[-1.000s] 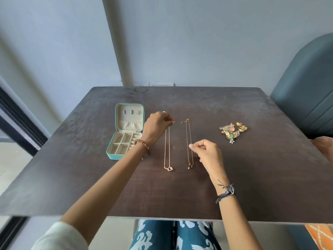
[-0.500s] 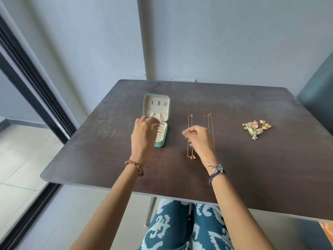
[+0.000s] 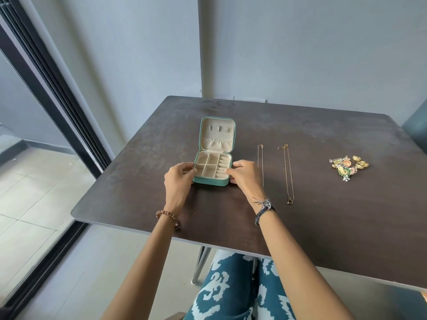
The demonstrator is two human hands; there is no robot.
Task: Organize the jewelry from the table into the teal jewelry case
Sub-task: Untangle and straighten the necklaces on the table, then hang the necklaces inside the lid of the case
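The teal jewelry case lies open on the dark table, its cream lid flat behind the compartment tray. My left hand grips the tray's left side and my right hand grips its right side. Two thin gold necklaces lie stretched out right of the case: one partly hidden by my right hand, the other ending in a small pendant. A heap of gold and coloured earrings lies further right.
The table's left edge borders a dark window frame and a tiled floor. A grey wall runs behind the table. A blue-grey chair back shows at the far right. My patterned trousers are below the near edge.
Both hands left the necklaces and moved left to the case, which they now hold on either side. The view swung left.
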